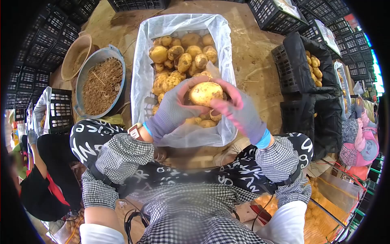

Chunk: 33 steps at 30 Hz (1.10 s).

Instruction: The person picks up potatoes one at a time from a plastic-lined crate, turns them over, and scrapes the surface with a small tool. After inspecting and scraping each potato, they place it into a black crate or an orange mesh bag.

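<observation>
A large yellow potato [206, 94] with specks of soil is held up between both hands, above a crate [142, 61] lined with white translucent plastic. My left hand [174, 106], in a grey and pink glove, wraps its fingers and thumb around the potato's left side. My right hand [242, 112], gloved the same way, closes on the right side, its thumb slightly blurred at the lower edge. Beneath them lies a heap of potatoes [185, 61], several with brown soil patches. The hands hide part of this heap.
A blue tub [78, 87] of brown soil and debris stands left, beside a tan basin [75, 57]. Black crates [286, 71] with dark liners and potatoes stand right. Other people sit at both sides, including one in a pink sleeve [359, 136].
</observation>
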{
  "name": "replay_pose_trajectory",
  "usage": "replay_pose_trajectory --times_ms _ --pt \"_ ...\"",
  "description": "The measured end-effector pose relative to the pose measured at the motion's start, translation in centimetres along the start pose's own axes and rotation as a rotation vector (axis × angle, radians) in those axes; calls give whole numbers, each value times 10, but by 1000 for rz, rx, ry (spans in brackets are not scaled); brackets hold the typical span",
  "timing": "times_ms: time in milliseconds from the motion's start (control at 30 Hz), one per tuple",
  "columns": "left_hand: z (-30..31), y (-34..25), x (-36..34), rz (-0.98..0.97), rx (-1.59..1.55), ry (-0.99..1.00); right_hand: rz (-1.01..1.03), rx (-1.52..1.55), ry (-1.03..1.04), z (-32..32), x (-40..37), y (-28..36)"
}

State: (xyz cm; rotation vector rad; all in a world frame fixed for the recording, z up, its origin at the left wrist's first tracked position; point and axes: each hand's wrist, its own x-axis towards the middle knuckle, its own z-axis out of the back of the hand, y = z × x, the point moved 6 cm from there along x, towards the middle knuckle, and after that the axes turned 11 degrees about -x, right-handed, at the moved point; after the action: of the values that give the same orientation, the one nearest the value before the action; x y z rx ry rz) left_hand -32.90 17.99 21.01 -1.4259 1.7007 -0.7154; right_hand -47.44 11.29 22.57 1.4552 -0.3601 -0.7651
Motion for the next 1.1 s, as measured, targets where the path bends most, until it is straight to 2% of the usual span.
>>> replay_pose_trajectory --times_ms 67,167,267,367,433,533,633,767,833,933,1000,1100 --pt "-1 -5 -1 55 -46 -16 -24 -82 26 -1 -3 1" --pt "-1 -5 -2 133 -151 -8 500 -477 -102 5 -3 13" --pt "-2 -2 -2 125 -233 35 504 -525 -96 6 -4 14" --pt "-3 -5 -2 -7 -216 64 347 -269 -111 9 -3 7" --pt "-6 -9 -2 -110 -211 63 245 -221 -41 6 -4 6" --pt "-5 -4 -1 -126 -191 69 179 -277 -19 3 -4 10" --pt "2 -1 1 -249 380 -1 173 -347 -48 -1 -2 5" --pt "-3 -6 -1 -250 459 18 295 -300 -113 0 2 -7" --pt "-6 -5 -1 -246 498 60 199 -168 -190 16 5 -4" --pt "1 5 1 -62 -8 -86 244 -101 -259 25 5 3" --pt "2 -11 -2 -48 151 -170 263 -76 -237 19 2 5" --pt "2 -19 -4 -16 219 -234 208 -29 -129 3 -5 1"
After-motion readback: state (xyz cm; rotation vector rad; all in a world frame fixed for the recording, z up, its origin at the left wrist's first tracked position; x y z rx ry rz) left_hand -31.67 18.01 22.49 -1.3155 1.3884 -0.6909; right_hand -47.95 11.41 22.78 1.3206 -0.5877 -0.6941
